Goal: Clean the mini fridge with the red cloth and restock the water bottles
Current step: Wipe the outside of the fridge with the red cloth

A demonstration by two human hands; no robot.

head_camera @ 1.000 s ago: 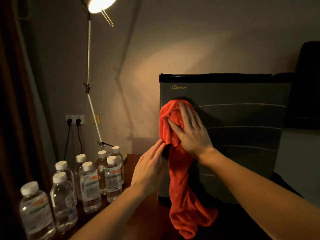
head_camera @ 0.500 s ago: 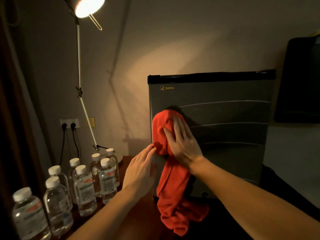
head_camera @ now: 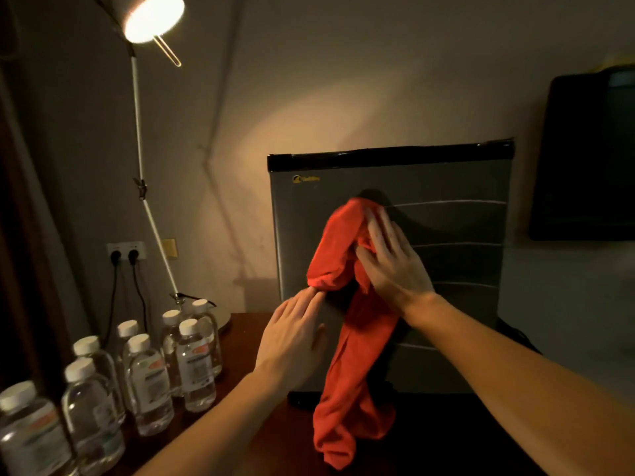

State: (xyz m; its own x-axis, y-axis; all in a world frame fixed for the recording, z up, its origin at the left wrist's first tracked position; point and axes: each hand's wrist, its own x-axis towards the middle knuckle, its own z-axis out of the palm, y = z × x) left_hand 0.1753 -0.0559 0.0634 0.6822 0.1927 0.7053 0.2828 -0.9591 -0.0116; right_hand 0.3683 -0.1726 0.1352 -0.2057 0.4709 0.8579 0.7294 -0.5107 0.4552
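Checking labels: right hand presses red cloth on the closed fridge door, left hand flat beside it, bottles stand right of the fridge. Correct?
One error: the water bottles stand left of the mini fridge, per the head view. The right hand presses the red cloth on the closed door; the left hand lies flat beside it.

Bare forearms, no sleeves, rings or watch.
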